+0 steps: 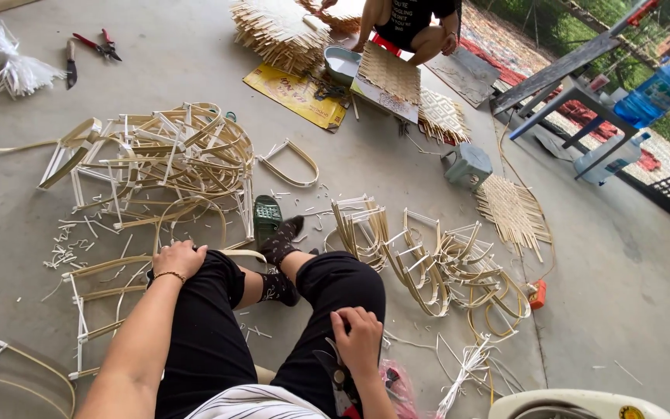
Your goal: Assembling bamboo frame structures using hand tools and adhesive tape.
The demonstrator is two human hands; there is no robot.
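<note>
I sit on the concrete floor in black trousers with my legs crossed. My left hand [179, 259] rests on my left knee, fingers curled, nothing visibly in it; a thin bracelet circles the wrist. My right hand [358, 339] lies on my right thigh, fingers loosely bent over the cloth, just above a dark cutter with red handles [341, 386] at my lap. A bent bamboo frame [110, 268] lies right beside the left knee. A green sandal [267, 216] sits beyond my socked feet.
A big heap of bent bamboo frames [168, 159] lies front left, a smaller heap [443, 268] to the right. Another person [412, 23] squats at the back by woven mats [388, 74]. Red pliers [96, 45], a small stool [468, 164], a water jug [661, 93] and white strips [1, 66] surround them.
</note>
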